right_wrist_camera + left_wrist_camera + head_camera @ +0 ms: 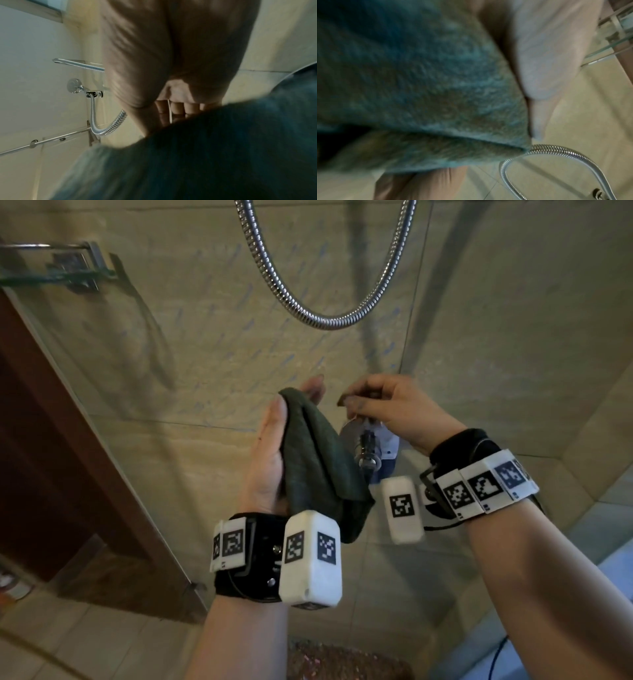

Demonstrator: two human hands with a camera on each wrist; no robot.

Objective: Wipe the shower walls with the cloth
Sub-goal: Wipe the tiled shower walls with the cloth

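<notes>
A dark green cloth (318, 460) hangs folded from my left hand (294, 400), pinched between thumb and fingers in front of the beige tiled shower wall (222, 354). It fills the left wrist view as cloth (419, 81) beside my thumb (547, 54). My right hand (352, 400) hovers just right of the cloth's top with its fingers curled; a small dark bit shows at the fingertips and I cannot tell what it is. In the right wrist view the cloth (205, 155) lies below the curled fingers (178, 108).
A chrome shower hose (329, 320) loops down above both hands. The chrome tap fitting (368, 446) sticks out of the wall right behind the cloth. A glass shelf (58, 273) is mounted upper left, with a glass panel and brown door frame (51, 422) along the left.
</notes>
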